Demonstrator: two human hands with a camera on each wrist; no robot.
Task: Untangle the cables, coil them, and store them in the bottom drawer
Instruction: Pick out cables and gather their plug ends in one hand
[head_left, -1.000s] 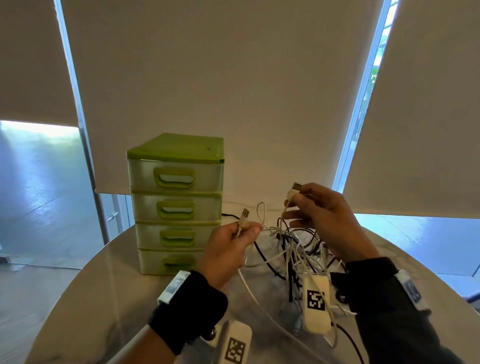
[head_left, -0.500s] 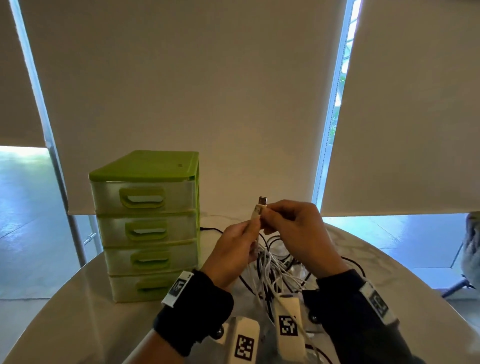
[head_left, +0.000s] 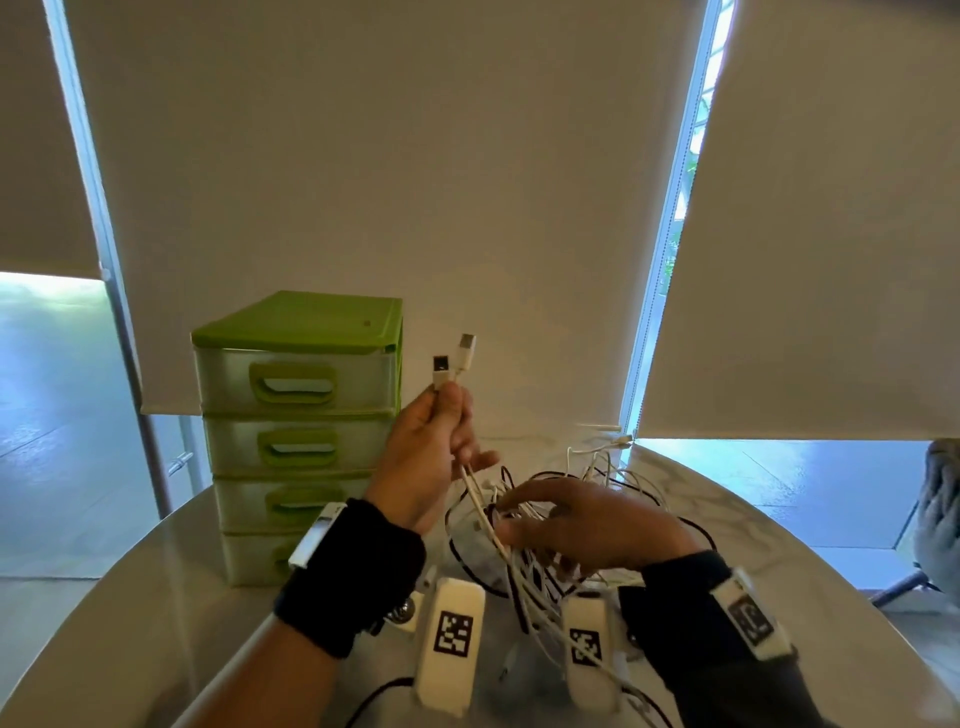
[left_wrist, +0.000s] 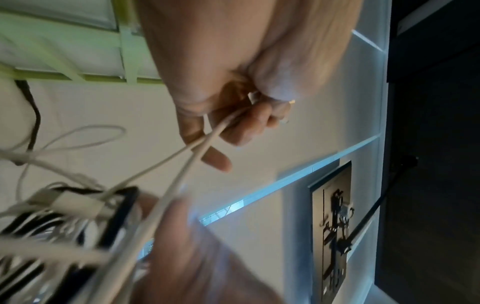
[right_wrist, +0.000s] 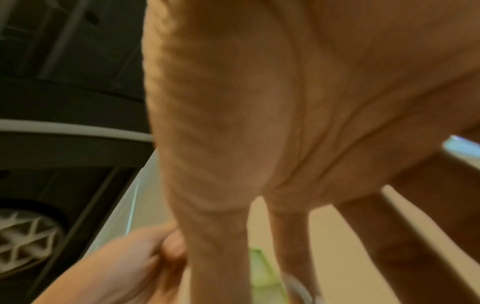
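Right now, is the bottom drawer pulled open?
No. In the head view the bottom drawer sits flush with the three above it in the green drawer unit, closed.

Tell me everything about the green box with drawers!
The drawer unit is a small plastic tower standing upright on the round table, left of the cable tangle. It has a bright green lid and frame, four cloudy see-through drawers stacked one above another, each with a green handle. All look closed. Neither hand touches it.
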